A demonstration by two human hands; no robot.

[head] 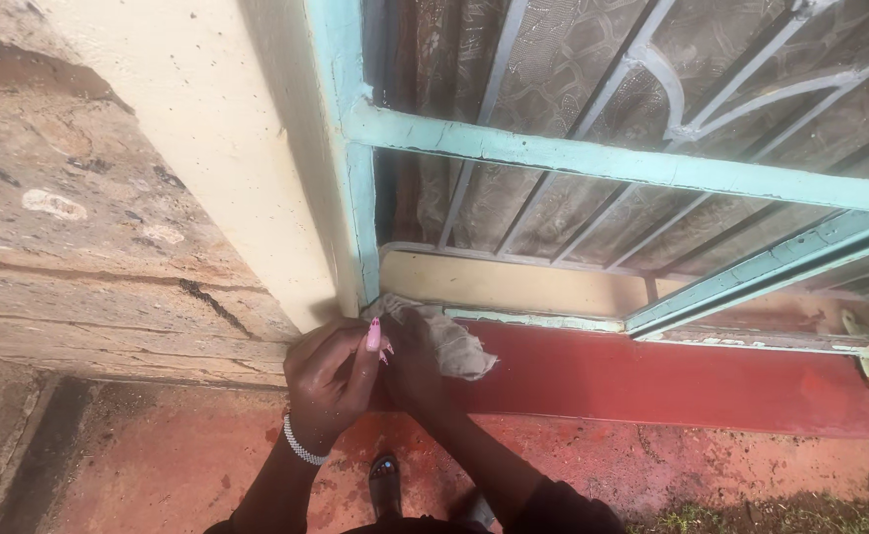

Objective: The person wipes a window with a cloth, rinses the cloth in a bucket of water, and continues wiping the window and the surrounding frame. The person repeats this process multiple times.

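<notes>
while both hands (355, 371) meet, a rag (444, 336) touches the sill (652, 381).

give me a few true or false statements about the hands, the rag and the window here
1. The right hand presses a grey rag against the bottom corner of the window frame. True.
2. The window frame is painted yellow. False: it is light blue-green.
3. The left hand wears a white beaded bracelet. True.
4. The sill below the window is green. False: it is red.
5. The rag lies on the ground. False: it is up at the frame corner.
</notes>
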